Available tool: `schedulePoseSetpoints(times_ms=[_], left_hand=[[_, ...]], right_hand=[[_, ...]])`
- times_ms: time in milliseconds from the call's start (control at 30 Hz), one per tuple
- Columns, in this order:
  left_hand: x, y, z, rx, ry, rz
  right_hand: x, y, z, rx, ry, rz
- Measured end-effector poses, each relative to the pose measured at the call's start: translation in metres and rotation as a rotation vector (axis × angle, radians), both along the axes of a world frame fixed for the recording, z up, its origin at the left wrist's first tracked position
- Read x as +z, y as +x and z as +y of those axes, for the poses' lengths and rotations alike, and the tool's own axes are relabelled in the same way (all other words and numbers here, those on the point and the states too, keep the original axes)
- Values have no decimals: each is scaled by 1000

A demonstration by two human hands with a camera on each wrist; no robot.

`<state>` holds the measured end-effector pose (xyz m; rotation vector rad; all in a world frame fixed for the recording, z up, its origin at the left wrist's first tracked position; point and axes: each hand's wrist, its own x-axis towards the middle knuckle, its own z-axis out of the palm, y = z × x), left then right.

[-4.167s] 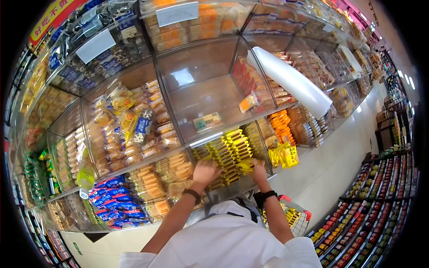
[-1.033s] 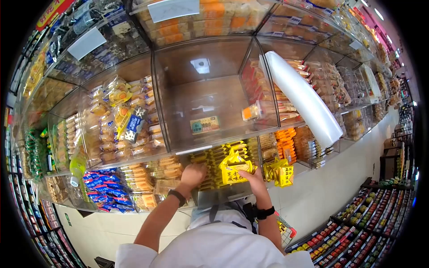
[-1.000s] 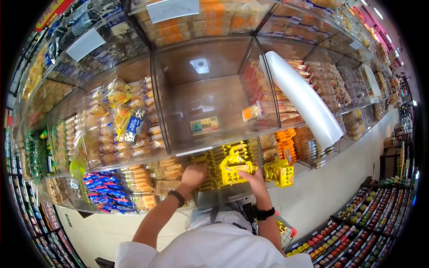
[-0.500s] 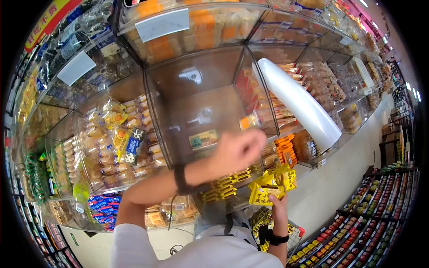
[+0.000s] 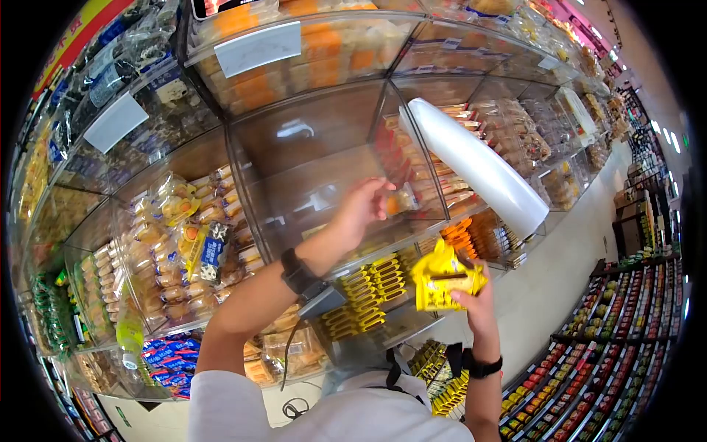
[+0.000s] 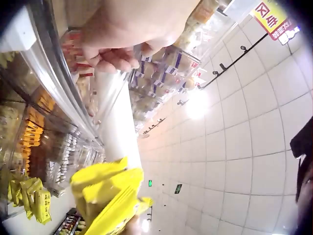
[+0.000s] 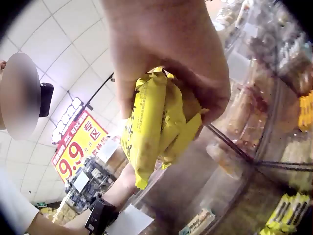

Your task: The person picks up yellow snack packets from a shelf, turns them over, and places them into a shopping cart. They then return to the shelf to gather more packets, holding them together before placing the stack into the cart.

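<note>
My right hand point(image 5: 480, 306) grips several yellow biscuit packets point(image 5: 442, 278), bunched together and raised to the right of the lower bins. In the right wrist view the fingers wrap round these packets point(image 7: 151, 125). My left hand point(image 5: 359, 212) is up in front of the clear upper bin, fingers loosely bent, with nothing seen in them. A small snack packet point(image 5: 403, 199) in that bin is close to its fingertips. The left wrist view shows the left hand point(image 6: 134, 29) near a white roll of plastic bags point(image 6: 117, 117). More yellow packets point(image 5: 372, 295) stand in rows in the bin below.
The roll of plastic bags point(image 5: 479, 166) slants across the bins at right. A shopping cart holding yellow packets point(image 5: 442, 379) is beside the body. Clear bin walls and rims surround the hands; blue packets point(image 5: 173, 361) and a green-capped bottle point(image 5: 129, 339) are at left.
Both hands have come out of the yellow packets' bin. My right hand has carried several packets up and right; my left hand has swung up to the right, then drawn back a little.
</note>
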<state>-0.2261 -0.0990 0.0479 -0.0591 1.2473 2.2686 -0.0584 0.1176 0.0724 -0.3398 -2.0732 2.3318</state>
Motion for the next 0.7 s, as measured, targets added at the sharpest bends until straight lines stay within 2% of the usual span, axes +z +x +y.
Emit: schedulePoseSetpoints(times_ms=[100, 267, 367, 400, 500, 700], left_hand=[[6, 1, 2, -137, 44, 93], [15, 12, 6, -313, 130, 209], [18, 12, 8, -195, 106, 236], [18, 9, 6, -183, 205, 210], [16, 9, 7, -84, 34, 267], [14, 8, 7, -95, -53, 235]], right_hand=[[20, -39, -12, 63, 138, 111], [22, -92, -42, 27, 43, 260], [12, -109, -52, -6, 43, 259], [11, -110, -56, 7, 55, 248], [-5, -115, -58, 10, 16, 242], [-9, -117, -50, 109, 42, 210]])
